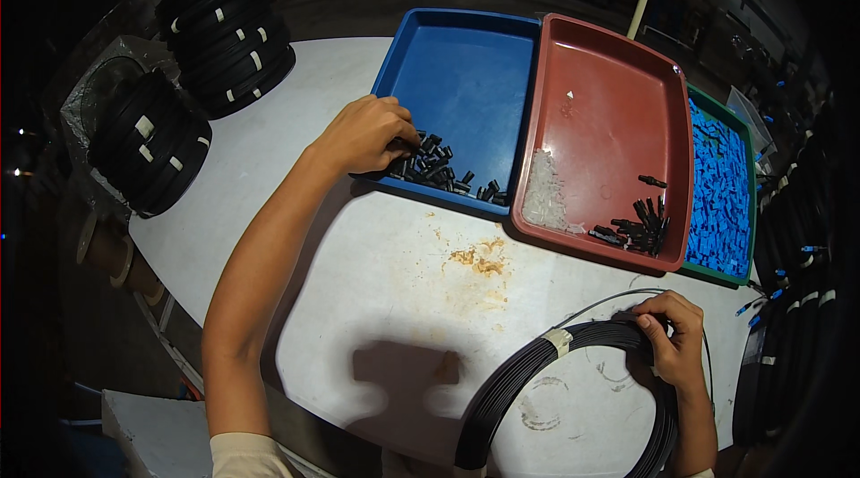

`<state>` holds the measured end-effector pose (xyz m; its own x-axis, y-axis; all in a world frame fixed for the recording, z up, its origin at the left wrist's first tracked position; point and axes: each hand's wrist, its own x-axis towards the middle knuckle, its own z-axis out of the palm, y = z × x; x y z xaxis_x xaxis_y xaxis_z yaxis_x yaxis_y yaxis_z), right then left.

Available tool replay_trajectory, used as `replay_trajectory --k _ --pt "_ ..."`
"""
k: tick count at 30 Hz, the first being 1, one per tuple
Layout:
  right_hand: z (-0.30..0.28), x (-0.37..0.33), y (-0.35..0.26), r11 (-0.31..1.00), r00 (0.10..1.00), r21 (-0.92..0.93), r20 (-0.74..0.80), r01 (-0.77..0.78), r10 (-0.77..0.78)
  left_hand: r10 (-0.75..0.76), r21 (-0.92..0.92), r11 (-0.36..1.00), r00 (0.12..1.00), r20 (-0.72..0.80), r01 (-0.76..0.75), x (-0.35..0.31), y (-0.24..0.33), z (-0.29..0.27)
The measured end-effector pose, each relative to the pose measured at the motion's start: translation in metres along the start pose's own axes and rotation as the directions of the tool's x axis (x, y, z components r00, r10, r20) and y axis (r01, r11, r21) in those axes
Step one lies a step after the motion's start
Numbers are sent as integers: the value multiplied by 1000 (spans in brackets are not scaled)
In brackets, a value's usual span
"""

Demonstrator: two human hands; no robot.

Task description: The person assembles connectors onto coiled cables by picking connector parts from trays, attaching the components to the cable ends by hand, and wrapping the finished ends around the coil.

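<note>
Though it's partly hidden, the pale-taped black coil (511,381) seems round.

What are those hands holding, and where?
The right hand holds the black cable coil by its upper right part. Whether the left hand, at the small black pieces, holds one is hidden.

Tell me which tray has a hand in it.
The blue tray, leftmost of the three: the left hand is at its black pieces. No hand is in the red tray or green tray.
</note>
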<state>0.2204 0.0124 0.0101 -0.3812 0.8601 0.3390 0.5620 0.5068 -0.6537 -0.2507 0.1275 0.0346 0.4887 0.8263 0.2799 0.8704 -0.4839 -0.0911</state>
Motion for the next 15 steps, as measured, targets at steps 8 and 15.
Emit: replay_trajectory --k 8,15 --pt "-1 0 -2 1000 1000 2 9 -9 9 -77 115 990 997 -25 80 2 1 7" --pt "0 -1 1 1000 1000 15 8 7 -7 -95 107 989 991 -90 105 -3 2 14"
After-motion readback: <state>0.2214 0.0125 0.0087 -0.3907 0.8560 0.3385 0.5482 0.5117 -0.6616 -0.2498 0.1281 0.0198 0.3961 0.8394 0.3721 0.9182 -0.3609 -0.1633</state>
